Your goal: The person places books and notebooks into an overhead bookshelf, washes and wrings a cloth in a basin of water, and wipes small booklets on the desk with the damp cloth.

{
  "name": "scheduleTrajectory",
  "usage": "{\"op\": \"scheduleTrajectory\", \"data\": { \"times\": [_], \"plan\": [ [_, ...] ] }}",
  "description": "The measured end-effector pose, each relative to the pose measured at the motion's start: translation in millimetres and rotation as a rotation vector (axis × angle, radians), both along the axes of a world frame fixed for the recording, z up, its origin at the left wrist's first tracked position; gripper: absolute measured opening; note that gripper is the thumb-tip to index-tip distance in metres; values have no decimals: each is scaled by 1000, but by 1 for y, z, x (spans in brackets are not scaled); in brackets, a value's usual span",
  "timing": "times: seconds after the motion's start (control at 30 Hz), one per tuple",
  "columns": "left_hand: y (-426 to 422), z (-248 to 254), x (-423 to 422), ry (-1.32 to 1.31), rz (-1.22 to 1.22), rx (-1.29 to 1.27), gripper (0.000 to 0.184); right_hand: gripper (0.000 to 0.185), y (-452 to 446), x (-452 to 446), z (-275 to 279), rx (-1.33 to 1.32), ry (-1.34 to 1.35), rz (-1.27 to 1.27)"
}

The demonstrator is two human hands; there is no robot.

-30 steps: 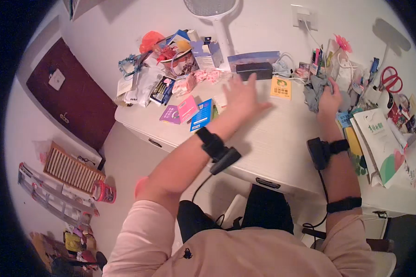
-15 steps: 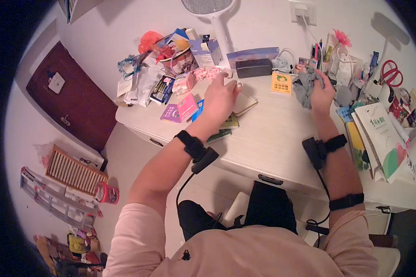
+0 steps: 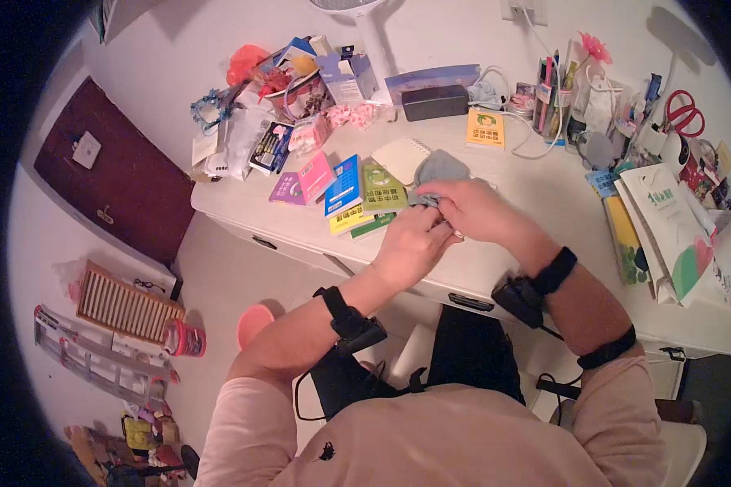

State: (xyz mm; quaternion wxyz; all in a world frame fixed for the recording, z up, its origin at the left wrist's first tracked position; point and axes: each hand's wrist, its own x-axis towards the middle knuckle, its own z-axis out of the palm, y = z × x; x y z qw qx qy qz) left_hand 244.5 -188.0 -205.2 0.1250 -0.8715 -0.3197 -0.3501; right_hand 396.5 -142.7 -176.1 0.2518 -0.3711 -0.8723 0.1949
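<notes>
My two hands meet over the front part of the desk. My right hand [image 3: 475, 211] is closed on a bunched grey cloth [image 3: 441, 167], part of which spreads out beyond the fingers. Pressed against it from the left, my left hand [image 3: 414, 246] has its fingers curled; what they hold is hidden. A small whitish bit shows at the edge of the hands, too little to name. Just left of the hands lie several small books, among them a green book [image 3: 383, 188] and a blue book [image 3: 343, 185]. Behind the cloth rests a spiral notebook [image 3: 398, 156].
A black box [image 3: 435, 103] and a yellow book [image 3: 485, 129] lie toward the back. Pen holders, red scissors [image 3: 685, 114] and a white paper bag [image 3: 662, 231] crowd the right side. Bags and small packets are heaped at the back left. A drawer handle [image 3: 471, 302] sits on the desk front.
My right hand has brought the grey cloth from the back right toward me and leftward. My left hand has come down toward me to meet it.
</notes>
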Motion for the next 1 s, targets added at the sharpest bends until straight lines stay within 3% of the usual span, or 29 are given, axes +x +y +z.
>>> {"op": "scheduleTrajectory", "data": {
  "times": [0.1,0.17,0.4,0.47,0.5,0.57,0.73,0.8,0.83,0.9,0.93,0.97,1.0],
  "plan": [
    [-2,0,0,50,18,1,18,35,5,1,-7,-5,24,6],
    [-1,1,4,60,20,17,19,35,19,6,-24,189,47,-98],
    [-6,2,7,89,69,-15,19,31,57,46,-27,162,7,-420],
    [-4,1,7,24,53,0,18,32,32,41,0,-169,259,-259],
    [-3,1,7,-45,45,9,17,32,19,34,5,-162,257,-266],
    [-2,2,5,-9,58,27,16,38,-1,21,7,-136,124,81],
    [-2,3,6,33,13,44,17,36,21,23,-8,-32,90,43],
    [-3,6,10,39,50,63,14,37,32,33,-8,7,6,-338],
    [-2,7,10,39,45,67,14,34,44,44,-16,154,168,-411],
    [2,11,7,-317,239,-1,11,31,67,65,-26,310,331,-491],
    [7,23,5,-317,230,3,11,33,75,70,-24,262,613,-531],
    [16,37,1,-644,278,-266,13,35,81,74,-25,205,890,-557],
    [20,45,-1,-970,322,-538,15,35,75,69,-18,208,887,-552]
  ]
}}
